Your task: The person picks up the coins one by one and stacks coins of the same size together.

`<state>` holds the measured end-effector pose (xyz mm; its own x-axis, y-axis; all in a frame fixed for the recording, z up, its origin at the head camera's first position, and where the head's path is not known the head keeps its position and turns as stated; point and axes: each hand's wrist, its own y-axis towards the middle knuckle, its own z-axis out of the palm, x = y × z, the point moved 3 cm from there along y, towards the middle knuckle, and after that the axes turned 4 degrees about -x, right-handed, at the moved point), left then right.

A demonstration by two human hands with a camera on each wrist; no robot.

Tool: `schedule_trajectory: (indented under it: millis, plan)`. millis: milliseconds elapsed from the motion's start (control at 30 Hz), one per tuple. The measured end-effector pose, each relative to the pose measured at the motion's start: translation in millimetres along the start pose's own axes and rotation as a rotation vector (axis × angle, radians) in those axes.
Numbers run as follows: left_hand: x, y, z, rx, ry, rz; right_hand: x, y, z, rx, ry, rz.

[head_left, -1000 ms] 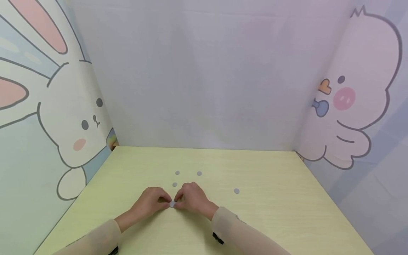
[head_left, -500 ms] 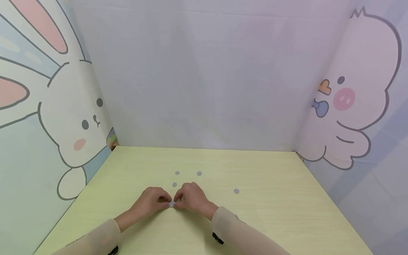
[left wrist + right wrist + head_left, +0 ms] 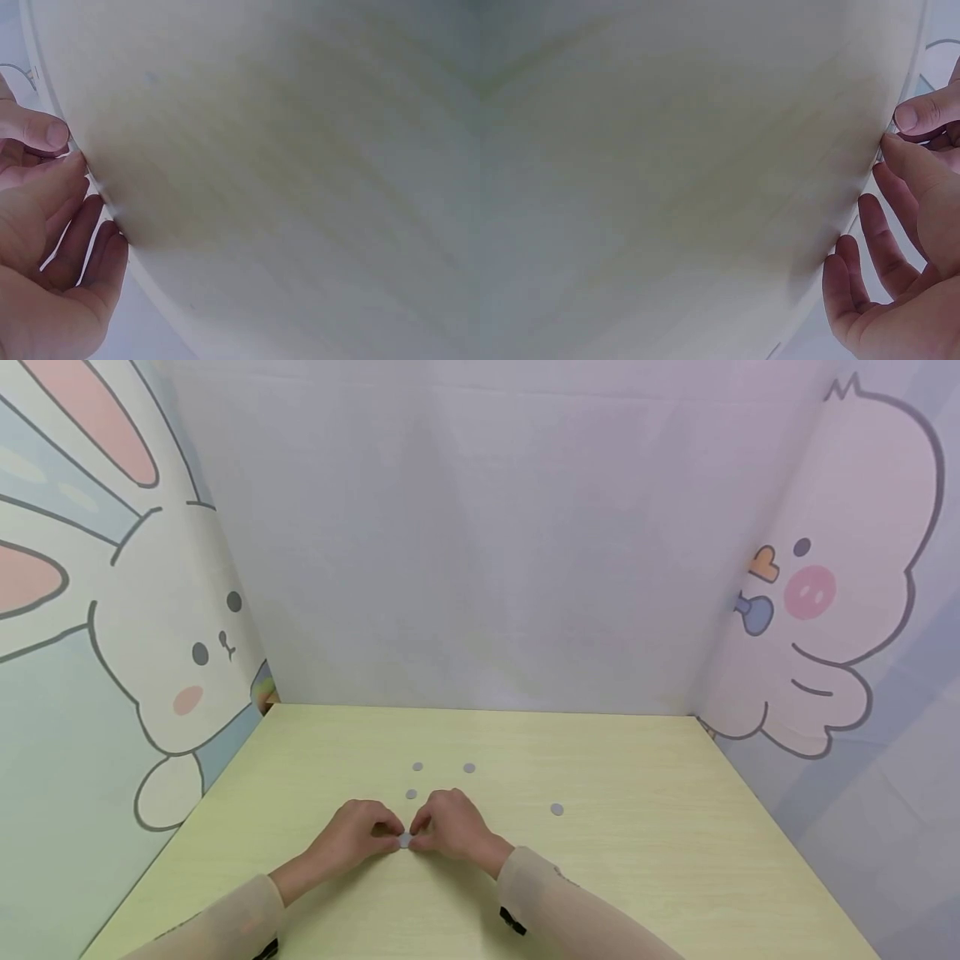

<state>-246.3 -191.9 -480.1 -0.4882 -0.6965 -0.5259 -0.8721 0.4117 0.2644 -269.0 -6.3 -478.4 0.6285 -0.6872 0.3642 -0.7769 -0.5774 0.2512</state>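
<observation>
Two hands pinch one small grey round disc on the pale yellow-green wooden desk [image 3: 675,860].

The left hand [image 3: 352,837] and right hand [image 3: 450,827] meet fingertip to fingertip, both nipping the disc [image 3: 406,840] near the desk's front centre; four more small grey discs [image 3: 417,767] lie beyond and to the right.

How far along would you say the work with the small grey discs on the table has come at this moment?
Early, by the look of it. Both hands, left hand and right hand, pinch one grey disc between their fingertips. Four loose discs lie flat and apart on the table. No finished stack or pile shows.
</observation>
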Motion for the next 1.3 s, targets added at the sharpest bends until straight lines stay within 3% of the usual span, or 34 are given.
schedule_trajectory:
  millis: [1300]
  plan:
    - [-0.9, -1.3, -0.1, -0.01, -0.006, -0.032, -1.1, 1.2, 1.2, 0.007, 0.034, 0.032]
